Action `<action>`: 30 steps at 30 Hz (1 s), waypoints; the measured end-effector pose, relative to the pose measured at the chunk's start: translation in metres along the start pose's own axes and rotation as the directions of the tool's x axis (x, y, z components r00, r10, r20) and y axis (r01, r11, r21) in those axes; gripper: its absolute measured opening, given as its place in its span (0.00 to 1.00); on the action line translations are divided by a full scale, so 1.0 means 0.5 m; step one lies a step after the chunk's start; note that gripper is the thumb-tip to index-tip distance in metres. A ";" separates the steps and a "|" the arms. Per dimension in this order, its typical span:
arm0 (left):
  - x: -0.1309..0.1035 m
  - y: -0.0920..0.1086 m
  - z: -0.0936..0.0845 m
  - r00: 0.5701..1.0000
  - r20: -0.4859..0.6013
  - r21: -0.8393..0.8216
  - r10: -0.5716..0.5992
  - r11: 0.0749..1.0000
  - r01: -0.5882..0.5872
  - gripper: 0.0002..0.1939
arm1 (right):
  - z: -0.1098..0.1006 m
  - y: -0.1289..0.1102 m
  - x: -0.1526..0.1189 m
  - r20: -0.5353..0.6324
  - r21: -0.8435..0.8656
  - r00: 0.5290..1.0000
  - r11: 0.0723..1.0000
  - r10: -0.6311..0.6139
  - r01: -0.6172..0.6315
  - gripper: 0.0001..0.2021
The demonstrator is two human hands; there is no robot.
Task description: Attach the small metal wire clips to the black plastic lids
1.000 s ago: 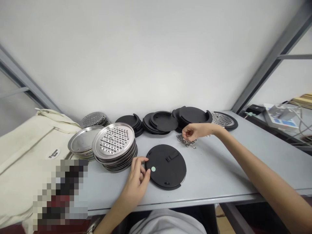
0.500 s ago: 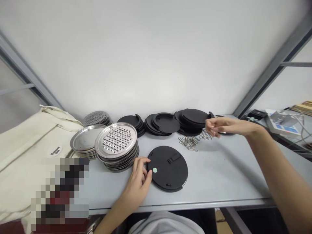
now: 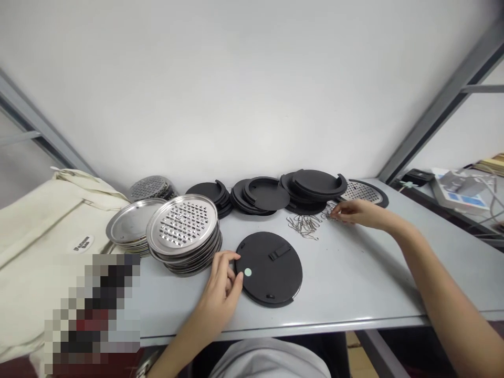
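Note:
A round black plastic grater holder [image 3: 271,283] lies flat on the table before me, with a pale green dot sticker and a small latch on its face. My left hand [image 3: 224,278] rests at its left edge, thumb and forefinger closed on the rim. Farther back on the right, my right hand [image 3: 354,214] has its fingertips pinched together at a small cluster of bent metal wire clips [image 3: 327,212]. More wire clips [image 3: 305,226] lie loose just left of it. What exactly sits between the right fingertips is too small to see clearly.
Stacked round metal grater plates [image 3: 183,223] and plain-faced metal discs [image 3: 136,220] stand left. Black holders [image 3: 318,182] are piled along the wall. A holder with a perforated metal plate [image 3: 362,193] lies back right. A cream cloth bag [image 3: 47,236] covers the left side.
My right hand has come down and slightly back onto the wire clips, uncovering the perforated plate behind it. The left hand stays at the black holder's edge. The view has shifted slightly.

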State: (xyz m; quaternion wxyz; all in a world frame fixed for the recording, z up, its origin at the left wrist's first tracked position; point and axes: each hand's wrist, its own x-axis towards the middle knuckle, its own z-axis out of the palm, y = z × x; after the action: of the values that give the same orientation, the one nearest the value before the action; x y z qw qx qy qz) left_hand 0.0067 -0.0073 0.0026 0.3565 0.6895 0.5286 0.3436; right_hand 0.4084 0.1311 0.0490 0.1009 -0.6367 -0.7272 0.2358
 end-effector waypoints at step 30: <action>-0.001 0.008 -0.004 0.999 0.005 0.027 0.046 0.999 -0.046 0.13 | 0.008 0.021 0.009 0.101 -0.060 0.994 0.997 -0.035 0.041 0.13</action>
State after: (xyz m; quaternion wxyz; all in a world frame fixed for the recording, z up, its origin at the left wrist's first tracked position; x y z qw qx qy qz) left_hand 0.0069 -0.0085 0.0072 0.3405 0.7071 0.5161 0.3431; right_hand 0.4152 0.1355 0.0399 0.0491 -0.6129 -0.7502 0.2430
